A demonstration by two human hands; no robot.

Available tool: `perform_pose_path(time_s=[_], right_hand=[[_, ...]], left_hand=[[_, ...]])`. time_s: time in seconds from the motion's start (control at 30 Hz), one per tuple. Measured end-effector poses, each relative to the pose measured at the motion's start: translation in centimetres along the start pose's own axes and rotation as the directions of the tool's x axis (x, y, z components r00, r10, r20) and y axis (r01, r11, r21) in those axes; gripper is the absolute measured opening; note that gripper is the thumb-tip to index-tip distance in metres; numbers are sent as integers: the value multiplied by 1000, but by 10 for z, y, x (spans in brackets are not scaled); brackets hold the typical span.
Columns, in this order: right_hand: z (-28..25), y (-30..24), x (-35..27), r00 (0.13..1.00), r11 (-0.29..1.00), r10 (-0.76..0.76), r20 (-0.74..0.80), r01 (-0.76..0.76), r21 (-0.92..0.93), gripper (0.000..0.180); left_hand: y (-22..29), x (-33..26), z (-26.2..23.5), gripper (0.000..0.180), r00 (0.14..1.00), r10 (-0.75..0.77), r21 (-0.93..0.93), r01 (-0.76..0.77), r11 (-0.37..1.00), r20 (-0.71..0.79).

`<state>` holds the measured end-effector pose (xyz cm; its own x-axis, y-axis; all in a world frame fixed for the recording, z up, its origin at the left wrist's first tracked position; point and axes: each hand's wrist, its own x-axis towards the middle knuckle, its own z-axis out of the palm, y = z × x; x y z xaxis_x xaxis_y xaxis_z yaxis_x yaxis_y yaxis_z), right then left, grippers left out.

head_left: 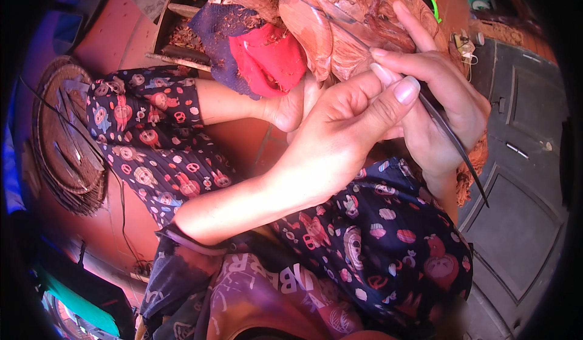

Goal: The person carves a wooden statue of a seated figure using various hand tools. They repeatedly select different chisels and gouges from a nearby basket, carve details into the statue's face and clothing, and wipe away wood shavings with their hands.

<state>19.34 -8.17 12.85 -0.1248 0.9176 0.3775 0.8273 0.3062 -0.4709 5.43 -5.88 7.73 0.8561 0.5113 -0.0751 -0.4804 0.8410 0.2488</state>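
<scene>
A long, thin dark carving tool (452,135) runs slantwise across my hands, tapering to a point at its lower right end. Its upper part reaches over a reddish-brown carved wood piece (328,33) with smooth, curving shapes. My right hand (446,97) is closed round the tool, with one finger raised and another laid along it. My left hand (349,121) crosses from the left and pinches at the tool beside the right fingers, thumb on top. Exactly where the left fingertips touch it is partly hidden. Whether the tool's upper end meets the wood, I cannot tell.
A red cloth (270,61) and a dark blue cloth (221,45) with wood shavings lie against the carving. Left, a round woven stand (70,133) bears several thin tools. A wooden box (185,27) holds shavings. Grey cabinet doors (516,218) stand at right.
</scene>
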Motion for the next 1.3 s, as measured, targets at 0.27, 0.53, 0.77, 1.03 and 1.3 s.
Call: perform_pose_path(time_s=[0.27, 0.53, 0.77, 1.03, 1.3], right_hand=[[-7, 3, -3, 1000, 999, -9, 11, 8, 53, 14], [0, 7, -3, 1000, 1000, -20, -7, 20, -20, 23], [-9, 8, -6, 985, 994, -107, 135, 107, 6, 23], [-3, 12, -15, 991, 991, -134, -8, 134, -4, 18], [-10, 10, -12, 968, 979, -197, 154, 201, -10, 16]], left_hand=[[-5, 3, -4, 28, 996, 11, -23, -9, 1000, 93], [-1, 5, -8, 23, 1000, 22, 11, -21, 1000, -14], [-10, -3, -7, 23, 999, -23, -98, 26, 995, 33], [-19, 5, -15, 27, 986, 57, -88, -44, 995, 157], [-24, -6, -17, 26, 988, -5, -169, 31, 985, 152]])
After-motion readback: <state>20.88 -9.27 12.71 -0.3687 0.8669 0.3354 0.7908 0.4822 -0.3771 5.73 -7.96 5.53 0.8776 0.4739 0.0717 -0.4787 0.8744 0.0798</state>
